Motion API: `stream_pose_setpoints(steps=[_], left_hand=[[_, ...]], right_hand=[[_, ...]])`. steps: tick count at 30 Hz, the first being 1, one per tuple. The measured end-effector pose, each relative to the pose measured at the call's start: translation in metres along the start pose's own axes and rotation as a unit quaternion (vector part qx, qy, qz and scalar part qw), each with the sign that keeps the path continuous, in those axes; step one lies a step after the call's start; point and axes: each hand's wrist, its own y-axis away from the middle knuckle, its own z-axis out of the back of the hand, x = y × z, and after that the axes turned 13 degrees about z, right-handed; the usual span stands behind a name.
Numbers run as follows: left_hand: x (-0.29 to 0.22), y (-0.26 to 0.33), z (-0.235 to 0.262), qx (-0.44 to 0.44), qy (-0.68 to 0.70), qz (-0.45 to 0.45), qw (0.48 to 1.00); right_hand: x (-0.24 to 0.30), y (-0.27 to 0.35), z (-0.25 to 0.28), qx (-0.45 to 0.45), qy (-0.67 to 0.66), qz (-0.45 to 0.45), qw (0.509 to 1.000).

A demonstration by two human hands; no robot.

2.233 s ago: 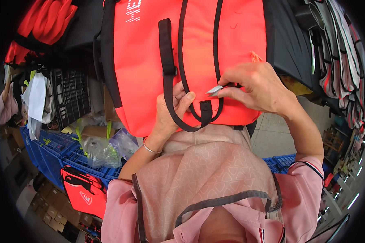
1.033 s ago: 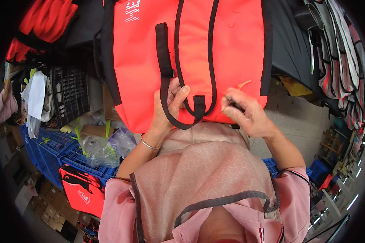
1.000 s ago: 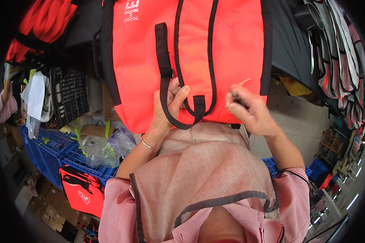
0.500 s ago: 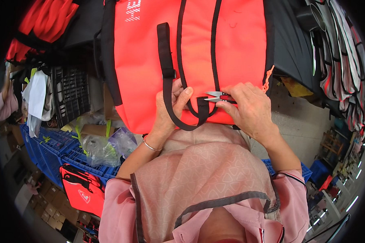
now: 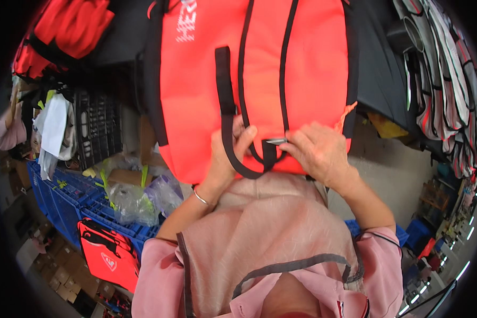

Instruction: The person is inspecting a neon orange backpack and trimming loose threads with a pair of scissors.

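Note:
A red-orange backpack [image 5: 196, 106] with black side panels lies before me, and its padded shoulder strap [image 5: 265, 79] with black edging runs down the middle. My left hand [image 5: 230, 146] is closed at the lower edge of that padded strap, thumb on top. A black webbing strap [image 5: 228, 135] loops over its fingers down to a stitched black tab [image 5: 269, 153]. Thread snips [image 5: 275, 141] sit in my closed right hand [image 5: 318, 151], their blades pointing left at the top of the tab. Most of the snips' handle is hidden by the fingers.
At left, blue crates [image 5: 63, 191] hold clear plastic bags [image 5: 130, 204], with a black crate [image 5: 95, 127] behind. A smaller red bag [image 5: 108, 254] hangs lower left. Grey, black-edged pieces [image 5: 445, 90] hang at right. An orange cord [image 5: 347, 114] shows by the backpack's right edge.
The snips' blades have closed together and shifted onto the tab's top; my right hand has moved slightly down. The backpack and my left hand sit a little lower and further right in view.

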Motion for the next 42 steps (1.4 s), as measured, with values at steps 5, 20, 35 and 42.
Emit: stream_pose_setpoints(steps=[5,20,35,42], left_hand=[[0.015,0.003,-0.002,-0.039,-0.104,-0.065,0.992],[-0.054,-0.003,-0.019,0.454,-0.477,-0.044,0.751],[-0.279,-0.266,0.029,-0.255,-0.484,-0.190,0.815],[-0.272,-0.273,0.019,-0.139,-0.120,-0.044,0.982]], right_hand=[[-0.012,0.001,0.002,0.001,-0.093,-0.072,0.993],[-0.124,-0.175,-0.055,-0.222,-0.128,-0.168,0.952],[-0.112,-0.164,-0.070,-0.256,-0.185,-0.192,0.929],[-0.120,-0.160,-0.070,-0.301,-0.254,-0.176,0.902]])
